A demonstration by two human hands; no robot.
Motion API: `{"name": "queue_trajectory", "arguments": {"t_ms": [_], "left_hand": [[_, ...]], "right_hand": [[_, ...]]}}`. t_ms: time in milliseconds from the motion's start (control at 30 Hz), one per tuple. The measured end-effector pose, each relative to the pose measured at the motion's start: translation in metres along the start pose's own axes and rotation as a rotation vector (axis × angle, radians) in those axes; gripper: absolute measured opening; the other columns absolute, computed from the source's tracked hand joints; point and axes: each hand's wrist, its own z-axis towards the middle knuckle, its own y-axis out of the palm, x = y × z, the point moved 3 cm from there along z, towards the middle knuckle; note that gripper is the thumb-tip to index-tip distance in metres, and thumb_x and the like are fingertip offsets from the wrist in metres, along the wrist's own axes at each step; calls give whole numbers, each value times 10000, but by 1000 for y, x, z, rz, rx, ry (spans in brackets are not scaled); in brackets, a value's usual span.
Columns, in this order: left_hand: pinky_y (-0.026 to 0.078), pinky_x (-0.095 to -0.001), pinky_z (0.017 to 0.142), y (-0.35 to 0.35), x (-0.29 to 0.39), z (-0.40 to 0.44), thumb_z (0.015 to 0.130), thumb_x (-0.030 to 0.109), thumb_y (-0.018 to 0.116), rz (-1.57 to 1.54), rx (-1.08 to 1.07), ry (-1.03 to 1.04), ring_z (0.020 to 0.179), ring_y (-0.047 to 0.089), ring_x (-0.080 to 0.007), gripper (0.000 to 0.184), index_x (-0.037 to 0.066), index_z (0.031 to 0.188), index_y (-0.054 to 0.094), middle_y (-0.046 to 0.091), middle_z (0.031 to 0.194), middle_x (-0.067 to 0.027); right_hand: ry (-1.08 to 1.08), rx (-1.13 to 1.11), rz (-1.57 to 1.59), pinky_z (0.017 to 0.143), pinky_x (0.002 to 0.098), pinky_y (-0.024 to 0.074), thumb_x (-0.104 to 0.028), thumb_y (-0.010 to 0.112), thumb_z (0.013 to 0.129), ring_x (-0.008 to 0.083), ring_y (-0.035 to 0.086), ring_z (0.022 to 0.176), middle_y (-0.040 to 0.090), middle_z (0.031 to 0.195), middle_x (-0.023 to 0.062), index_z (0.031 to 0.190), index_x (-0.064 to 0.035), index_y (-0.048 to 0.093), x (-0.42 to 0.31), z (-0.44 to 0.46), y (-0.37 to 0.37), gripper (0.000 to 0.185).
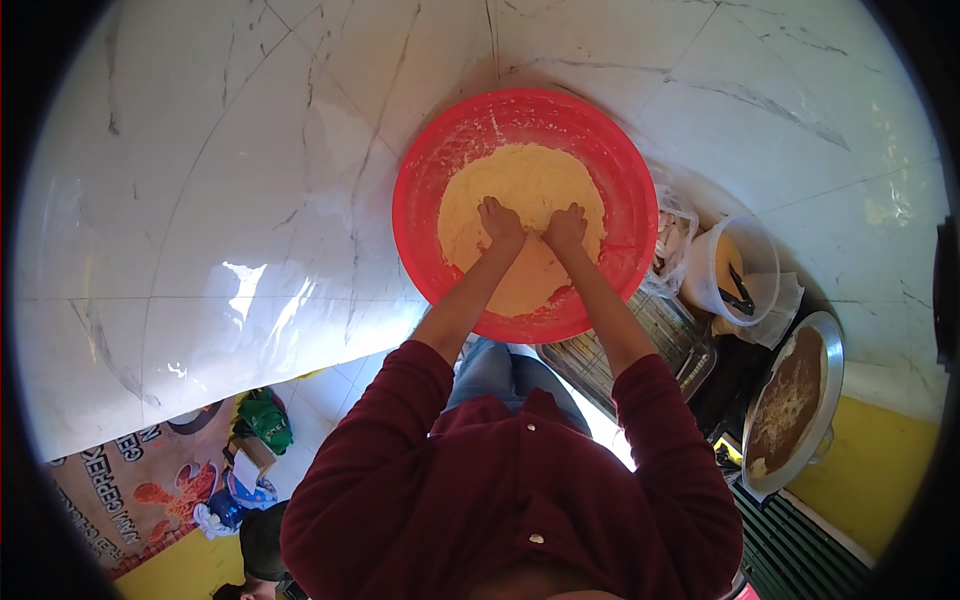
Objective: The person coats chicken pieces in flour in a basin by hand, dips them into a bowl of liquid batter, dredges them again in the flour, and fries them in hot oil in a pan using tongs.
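Observation:
A large red basin (415,215) holds a broad layer of pale yellow flour-like powder (530,175). Both of my hands reach into it, side by side near the middle. My left hand (501,220) has its fingers curled down into the powder. Just to its right, my right hand (567,226) is also curled against the powder. What either hand grips, if anything, is hidden. Powder also coats parts of the basin's inner wall.
Right of the basin are a plastic bag (675,230), a clear tub (765,265) with black tongs, a wire rack tray (690,335) and a round metal pan (833,370). A person's head (262,540) shows at the lower left, near a printed banner (130,490).

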Motion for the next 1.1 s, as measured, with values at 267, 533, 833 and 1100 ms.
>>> {"name": "queue_trajectory", "arguments": {"t_ms": [267, 533, 833, 1100], "left_hand": [[251, -376, 875, -8, -38, -25, 602, 507, 691, -57, -42, 52, 1067, 352, -228, 546, 124, 989, 643, 481, 1097, -55], [282, -351, 872, -8, -55, -1, 705, 308, 629, -46, 282, 146, 1072, 368, -223, 261, 121, 879, 679, 506, 1070, -62], [293, -360, 884, 29, -35, -5, 675, 218, 633, 168, 364, 278, 1085, 366, -236, 260, 90, 898, 671, 483, 1116, -77], [254, -447, 914, 1, -53, -49, 681, 445, 635, -525, -257, 267, 1121, 353, -301, 473, 57, 952, 649, 489, 1139, -126]], "right_hand": [[-85, -380, 87, 885, 367, 386, -295, 711, 599, 294, 401, 1136, 470, 1181, 189, 934, -13, 625, 43, 25, -14, 446], [-18, 246, 66, 897, 382, 385, -286, 678, 663, 289, 450, 1098, 541, 1062, 181, 873, -33, 643, 45, 36, -41, 331], [-290, 179, -331, 792, 323, 397, -191, 609, 707, 262, 378, 1084, 420, 1167, 111, 928, -64, 642, -32, -18, 23, 257], [-666, -706, 113, 712, 353, 446, -381, 625, 716, 269, 528, 908, 548, 945, 156, 951, -1, 620, 16, -9, 16, 447]]}}
